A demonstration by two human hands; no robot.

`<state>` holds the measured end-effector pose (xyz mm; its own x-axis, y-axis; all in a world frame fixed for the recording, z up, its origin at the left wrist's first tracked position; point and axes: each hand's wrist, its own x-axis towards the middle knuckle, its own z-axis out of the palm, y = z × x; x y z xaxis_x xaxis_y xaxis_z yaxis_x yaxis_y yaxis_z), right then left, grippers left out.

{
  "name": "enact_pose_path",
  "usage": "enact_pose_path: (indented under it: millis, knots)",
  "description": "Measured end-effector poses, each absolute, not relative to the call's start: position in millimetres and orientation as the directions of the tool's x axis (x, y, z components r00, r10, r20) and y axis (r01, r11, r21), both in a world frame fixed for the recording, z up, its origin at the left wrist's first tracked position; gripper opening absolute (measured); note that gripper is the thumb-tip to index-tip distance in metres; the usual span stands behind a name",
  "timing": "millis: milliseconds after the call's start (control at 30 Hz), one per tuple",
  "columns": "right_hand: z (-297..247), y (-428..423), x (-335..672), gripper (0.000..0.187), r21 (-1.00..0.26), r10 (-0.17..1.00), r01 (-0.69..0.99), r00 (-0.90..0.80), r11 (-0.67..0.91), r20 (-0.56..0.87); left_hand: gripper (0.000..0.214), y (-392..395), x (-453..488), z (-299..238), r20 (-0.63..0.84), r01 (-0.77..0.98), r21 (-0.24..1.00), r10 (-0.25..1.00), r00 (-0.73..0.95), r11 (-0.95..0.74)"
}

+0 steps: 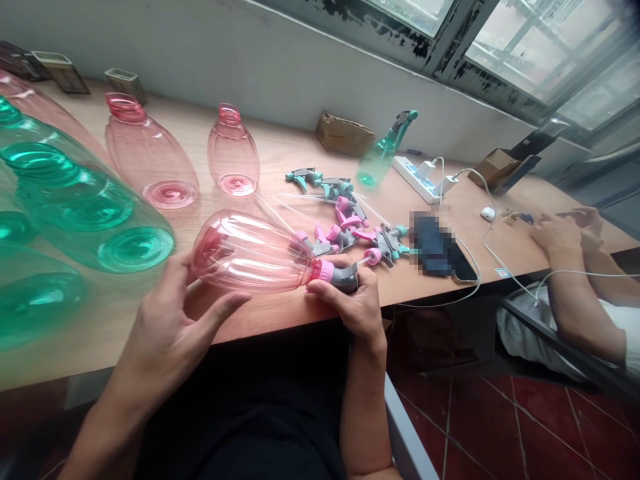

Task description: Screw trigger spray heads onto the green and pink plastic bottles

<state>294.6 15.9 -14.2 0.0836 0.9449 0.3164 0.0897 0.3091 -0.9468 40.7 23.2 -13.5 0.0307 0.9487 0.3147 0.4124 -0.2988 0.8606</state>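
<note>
A clear pink spray bottle (250, 253) lies on its side in the air above the table's front edge, its base to the left. A grey trigger head with a pink collar (327, 272) sits at its neck. My right hand (357, 303) closes around that head and collar. At the base end my left hand (173, 320) cradles the bottle, its thumb held away and its other fingers partly hidden behind the plastic. Just beyond the bottle lie several loose trigger heads (345, 230), pink-grey and teal-grey, with thin clear tubes.
Pink bottles (233, 157) without heads stand behind, green ones (95, 213) at left. A headed green bottle (377, 160), cardboard box (345, 135), power strip (417, 179) and phone (431, 247) are farther right. Another person's hands (565, 233) rest at the table's right end; a white cable (485, 243) crosses there.
</note>
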Motion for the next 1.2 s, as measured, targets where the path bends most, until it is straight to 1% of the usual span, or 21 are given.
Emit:
enact_pose_path:
  millis: [167, 233, 367, 500, 633, 767, 867, 1000, 1200]
  knots:
    - [-14.9, 16.3, 294.8, 0.026, -0.945, 0.945, 0.066, 0.049, 0.321, 0.324, 0.067, 22.1, 40.6, -11.1, 0.258, 0.37, 0.899, 0.966, -0.012, -0.236]
    - [-14.5, 16.1, 294.8, 0.026, -0.945, 0.945, 0.078, 0.057, 0.317, 0.322, 0.065, 21.4, 43.7, -6.9, 0.278, 0.35, 0.901, 0.961, -0.008, -0.258]
    - [-14.4, 15.8, 294.8, 0.025, -0.948, 0.946, 0.099, 0.089, 0.304, 0.312, 0.063, 21.3, 47.5, -0.7, 0.333, 0.381, 0.869, 0.943, 0.018, -0.314]
    - [-15.2, 15.9, 294.7, 0.025, -0.947, 0.944, 0.076, 0.088, 0.311, 0.317, 0.063, 21.8, 47.5, 0.0, 0.317, 0.351, 0.888, 0.948, 0.004, -0.298]
    - [-14.5, 15.8, 294.1, 0.024, -0.948, 0.943, 0.087, 0.101, 0.308, 0.316, 0.07, 21.6, 48.7, -0.8, 0.316, 0.383, 0.872, 0.948, 0.035, -0.305]
    - [-12.8, 15.7, 293.4, 0.025, -0.947, 0.942, 0.119, 0.118, 0.3, 0.313, 0.068, 22.3, 48.7, -3.4, 0.356, 0.396, 0.846, 0.931, 0.077, -0.357]
    - [-12.3, 15.7, 293.1, 0.025, -0.945, 0.942, 0.121, 0.116, 0.302, 0.316, 0.071, 23.3, 47.0, -5.9, 0.365, 0.419, 0.83, 0.927, 0.089, -0.368]
    - [-13.7, 15.8, 292.9, 0.025, -0.951, 0.945, 0.099, 0.117, 0.294, 0.305, 0.076, 24.0, 44.8, -8.5, 0.36, 0.454, 0.815, 0.929, 0.09, -0.36]
    - [-15.8, 16.1, 293.9, 0.023, -0.951, 0.944, 0.082, 0.122, 0.299, 0.307, 0.075, 24.7, 44.2, -9.4, 0.313, 0.517, 0.797, 0.946, 0.088, -0.312]
